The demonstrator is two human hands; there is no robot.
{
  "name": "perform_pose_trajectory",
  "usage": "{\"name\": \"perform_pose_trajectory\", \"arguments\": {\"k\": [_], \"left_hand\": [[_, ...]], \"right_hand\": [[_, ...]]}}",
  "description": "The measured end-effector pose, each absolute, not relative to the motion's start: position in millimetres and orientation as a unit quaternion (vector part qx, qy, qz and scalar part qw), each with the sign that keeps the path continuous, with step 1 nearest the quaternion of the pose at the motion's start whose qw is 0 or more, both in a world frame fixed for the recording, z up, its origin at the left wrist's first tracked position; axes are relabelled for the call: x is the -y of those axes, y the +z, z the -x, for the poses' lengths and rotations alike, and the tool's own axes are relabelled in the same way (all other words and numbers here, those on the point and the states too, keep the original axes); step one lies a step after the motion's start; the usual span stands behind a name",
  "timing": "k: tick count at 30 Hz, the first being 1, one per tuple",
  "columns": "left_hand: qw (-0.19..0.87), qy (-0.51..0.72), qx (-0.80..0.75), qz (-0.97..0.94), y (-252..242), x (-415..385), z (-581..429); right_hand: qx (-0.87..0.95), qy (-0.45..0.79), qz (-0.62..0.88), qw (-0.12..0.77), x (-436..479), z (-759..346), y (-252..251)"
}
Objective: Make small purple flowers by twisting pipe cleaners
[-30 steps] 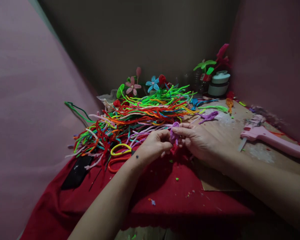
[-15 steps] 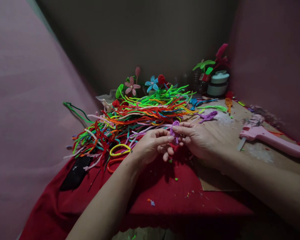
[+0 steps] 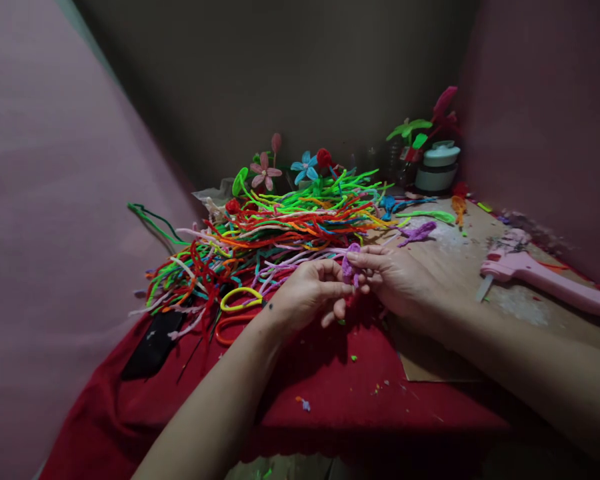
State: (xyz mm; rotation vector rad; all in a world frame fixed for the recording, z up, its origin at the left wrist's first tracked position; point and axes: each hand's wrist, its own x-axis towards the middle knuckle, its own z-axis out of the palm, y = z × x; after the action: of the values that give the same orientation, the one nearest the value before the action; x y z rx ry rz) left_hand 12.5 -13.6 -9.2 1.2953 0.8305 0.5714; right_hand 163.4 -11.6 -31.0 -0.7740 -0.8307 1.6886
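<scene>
Between my two hands is a small purple pipe-cleaner petal (image 3: 351,261), held upright above the red cloth (image 3: 325,393). My right hand (image 3: 397,280) pinches its upper part between thumb and fingers. My left hand (image 3: 310,293) is closed at its lower end, thumb and forefinger together on the twisted tail; the other fingers curl below. Just behind the hands lies a big heap of coloured pipe cleaners (image 3: 290,223). A similar purple pipe-cleaner piece (image 3: 418,232) rests on the cardboard (image 3: 430,353) beyond my right hand.
Scissors with a yellow and a red handle loop (image 3: 241,299) lie left of my left hand, near a black flat object (image 3: 153,347). A pink glue gun (image 3: 540,270) lies on the right. Finished flowers (image 3: 265,171) and a lidded jar (image 3: 437,167) stand at the back.
My left hand's thumb and fingers have shifted slightly right and down, toward the petal's lower end. My right hand keeps its pinch on the petal.
</scene>
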Motion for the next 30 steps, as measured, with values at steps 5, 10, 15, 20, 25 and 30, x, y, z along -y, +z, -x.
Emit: {"name": "perform_pose_trajectory", "arguments": {"k": [5,10,15,20,25,30], "left_hand": [[0.707,0.292,-0.349,-0.541,-12,15,-13],[0.665,0.322,-0.36,-0.569,-13,13,-14],[0.618,0.369,-0.389,-0.575,-11,10,-13],[0.599,0.379,-0.421,-0.566,-6,11,-14],[0.574,0.407,-0.439,-0.559,-4,13,-15],[0.55,0.401,-0.451,-0.577,-4,17,-18]], "right_hand": [[0.354,0.695,0.32,0.538,10,-164,-30],[0.367,0.697,0.312,0.532,8,-165,-32],[0.424,0.687,0.316,0.498,10,-167,-31],[0.443,0.687,0.36,0.449,11,-167,-34],[0.416,0.671,0.338,0.513,14,-163,-27],[0.42,0.623,0.325,0.574,18,-162,-20]]}}
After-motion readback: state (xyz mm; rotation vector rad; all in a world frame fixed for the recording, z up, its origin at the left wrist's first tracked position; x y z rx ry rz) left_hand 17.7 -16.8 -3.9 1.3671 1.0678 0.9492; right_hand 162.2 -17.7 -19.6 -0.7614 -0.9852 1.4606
